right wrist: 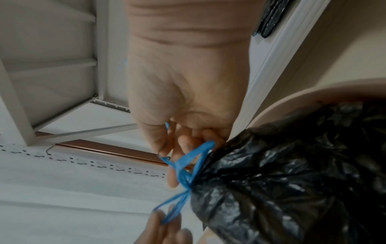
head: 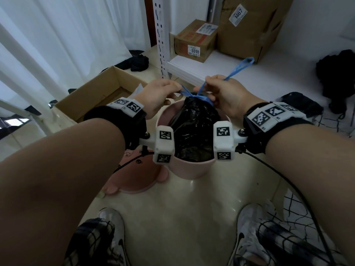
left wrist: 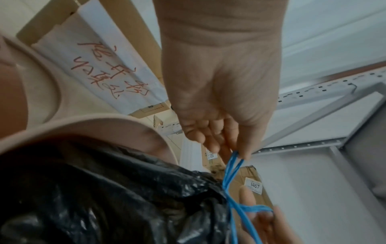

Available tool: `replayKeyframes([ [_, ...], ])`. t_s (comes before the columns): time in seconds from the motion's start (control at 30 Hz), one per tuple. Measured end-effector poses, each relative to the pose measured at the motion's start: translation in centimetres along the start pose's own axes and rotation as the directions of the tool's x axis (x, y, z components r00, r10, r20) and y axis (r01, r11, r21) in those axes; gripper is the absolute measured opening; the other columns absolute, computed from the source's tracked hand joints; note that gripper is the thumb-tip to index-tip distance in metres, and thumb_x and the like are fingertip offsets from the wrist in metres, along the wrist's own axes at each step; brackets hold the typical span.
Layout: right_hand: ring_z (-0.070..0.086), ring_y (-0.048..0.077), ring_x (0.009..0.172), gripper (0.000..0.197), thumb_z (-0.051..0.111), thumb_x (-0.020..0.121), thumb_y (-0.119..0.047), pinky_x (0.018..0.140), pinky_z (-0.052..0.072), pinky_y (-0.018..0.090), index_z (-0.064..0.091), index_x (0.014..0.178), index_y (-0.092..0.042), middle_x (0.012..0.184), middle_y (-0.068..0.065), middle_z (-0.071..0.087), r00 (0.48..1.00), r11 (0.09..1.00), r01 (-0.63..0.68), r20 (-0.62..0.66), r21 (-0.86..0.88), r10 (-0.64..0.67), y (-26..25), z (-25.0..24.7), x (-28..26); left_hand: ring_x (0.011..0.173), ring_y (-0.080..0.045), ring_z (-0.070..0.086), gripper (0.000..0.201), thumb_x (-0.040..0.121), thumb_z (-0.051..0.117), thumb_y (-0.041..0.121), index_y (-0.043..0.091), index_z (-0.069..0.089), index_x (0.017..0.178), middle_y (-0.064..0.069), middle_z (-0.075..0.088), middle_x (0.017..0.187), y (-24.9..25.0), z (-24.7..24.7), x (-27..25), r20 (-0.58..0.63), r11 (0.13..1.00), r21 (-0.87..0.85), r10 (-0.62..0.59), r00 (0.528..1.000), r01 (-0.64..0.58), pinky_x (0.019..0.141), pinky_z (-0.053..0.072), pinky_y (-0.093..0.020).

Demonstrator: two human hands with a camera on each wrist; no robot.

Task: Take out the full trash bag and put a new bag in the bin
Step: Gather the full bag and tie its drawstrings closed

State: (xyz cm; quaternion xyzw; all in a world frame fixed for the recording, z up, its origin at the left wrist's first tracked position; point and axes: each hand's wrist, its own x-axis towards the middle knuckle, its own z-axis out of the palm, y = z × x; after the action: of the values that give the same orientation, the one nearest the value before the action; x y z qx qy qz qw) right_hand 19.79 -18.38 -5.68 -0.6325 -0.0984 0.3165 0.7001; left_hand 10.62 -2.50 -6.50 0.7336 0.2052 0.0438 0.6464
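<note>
The full black plastic trash bag [head: 194,127] sits inside the round pale pink plastic bin [head: 192,167], its gathered neck rising above the rim and cinched by a bright blue plastic drawstring [head: 199,96]. The bin stands on the glossy cream tiled floor [head: 182,198], between the person's two forearms.

The left hand [head: 159,96] has its fingers curled, and its grip pinches one doubled strand of the drawstring between thumb and fingertips [left wrist: 211,145], drawing it out to the left of the bag's neck. The right hand [head: 224,95] is likewise curled, its grip closed round the other strand just beside the knot; a loop of that strand sticks up beyond the knuckles toward the shelf. In the right wrist view the blue strands cross at the neck of the bag, where the black plastic is bunched tight.

A pink plastic lid [head: 134,175] with small rounded ears lies flat on the floor, touching the bin's left side. Further left stands an open brown cardboard box [head: 92,96] holding a white paper with red handwriting [left wrist: 108,66]. Behind the bin is a white metal shelf [head: 211,70] carrying two closed cardboard cartons [head: 194,41]. Two grey and white trainers [head: 249,227] show at the bottom edge.
</note>
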Motion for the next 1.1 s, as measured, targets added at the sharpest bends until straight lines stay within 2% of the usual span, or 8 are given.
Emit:
replayKeyframes([
  [0.13,0.034,0.006,0.031,0.033,0.048,0.098,-0.019,0.035,0.030,0.015,0.048,0.065,-0.011,0.050,0.004,0.055,0.999,0.982,0.028,-0.011,-0.186,-0.031,0.5,0.7,0.6,0.062,-0.003,0.050,0.018,0.093,0.055,0.015,0.019,0.057,0.076,0.004,0.056,0.072,0.3,0.4,0.1,-0.003,0.995,0.085,0.047,0.999,-0.047,0.055,0.040,-0.012],
  [0.23,0.037,0.008,0.034,0.036,0.055,0.094,-0.020,0.038,0.032,0.019,0.053,0.060,-0.010,0.051,0.007,0.048,0.999,0.898,0.047,-0.004,-0.437,-0.055,0.6,0.7,0.7,0.056,0.003,0.051,0.021,0.092,0.057,0.017,0.021,0.056,0.072,0.005,0.055,0.069,0.5,0.2,-0.1,-0.035,0.969,0.225,0.113,0.993,-0.102,0.055,0.040,-0.010],
  [0.33,0.039,0.004,0.029,0.039,0.056,0.093,-0.021,0.038,0.035,0.016,0.056,0.056,-0.010,0.032,-0.005,0.048,0.997,0.796,0.061,0.005,-0.602,-0.073,0.3,0.8,0.7,0.054,0.006,0.051,0.016,0.090,0.060,0.018,0.017,0.058,0.075,0.006,0.054,0.067,1.0,0.3,-0.2,-0.030,0.916,0.363,0.193,0.981,-0.170,0.056,0.040,-0.007],
  [0.6,0.042,0.008,0.036,0.013,0.061,0.080,-0.006,0.040,0.033,0.020,0.064,0.070,0.001,0.048,0.004,0.048,0.995,0.779,0.087,0.087,-0.621,-0.043,-0.4,2.2,0.0,0.075,0.002,0.048,0.013,0.083,0.068,0.021,0.008,0.069,0.087,0.006,0.055,0.091,2.7,1.4,0.2,-0.012,0.792,0.512,0.393,0.919,-0.332,0.072,0.037,-0.012],
  [0.7,0.048,0.007,0.051,0.023,0.068,0.082,-0.018,0.050,0.037,0.019,0.065,0.079,0.006,0.061,0.009,0.053,0.981,0.686,0.192,0.122,-0.702,-0.149,-0.3,2.3,0.2,0.058,0.008,0.053,0.014,0.086,0.065,0.019,0.006,0.068,0.090,0.011,0.057,0.075,3.0,1.9,0.4,0.028,0.805,0.486,0.376,0.926,-0.341,0.056,0.039,-0.005],
  [0.8,0.046,0.002,0.045,0.034,0.057,0.090,-0.020,0.047,0.033,0.014,0.057,0.058,-0.010,0.058,0.006,0.051,0.975,0.584,0.202,0.103,-0.786,-0.199,-0.5,2.4,0.7,0.039,-0.002,0.051,0.015,0.093,0.056,0.023,0.008,0.056,0.092,-0.002,0.058,0.066,3.2,2.1,0.5,0.045,0.862,0.424,0.287,0.957,-0.279,0.040,0.045,-0.017],
  [0.93,0.044,0.003,0.043,0.038,0.056,0.090,-0.023,0.048,0.034,0.017,0.052,0.053,-0.014,0.055,0.002,0.051,0.986,0.700,0.155,0.062,-0.698,-0.156,-0.9,2.4,0.6,0.065,-0.024,0.063,0.032,0.098,0.046,0.022,-0.003,0.060,0.087,-0.010,0.063,0.069,2.7,1.2,0.8,0.083,0.819,0.525,0.221,0.972,-0.231,0.074,0.055,-0.037],
  [1.1,0.042,0.000,0.032,0.029,0.053,0.090,-0.012,0.039,0.032,0.012,0.064,0.064,-0.006,0.060,0.002,0.061,0.993,0.728,0.103,0.109,-0.677,-0.039,-1.6,1.9,0.4,0.058,-0.018,0.039,0.033,0.093,0.055,0.022,0.004,0.051,0.066,-0.010,0.042,0.059,2.2,-0.4,1.4,0.065,0.664,0.723,0.209,0.976,-0.190,0.057,0.032,-0.028],
])
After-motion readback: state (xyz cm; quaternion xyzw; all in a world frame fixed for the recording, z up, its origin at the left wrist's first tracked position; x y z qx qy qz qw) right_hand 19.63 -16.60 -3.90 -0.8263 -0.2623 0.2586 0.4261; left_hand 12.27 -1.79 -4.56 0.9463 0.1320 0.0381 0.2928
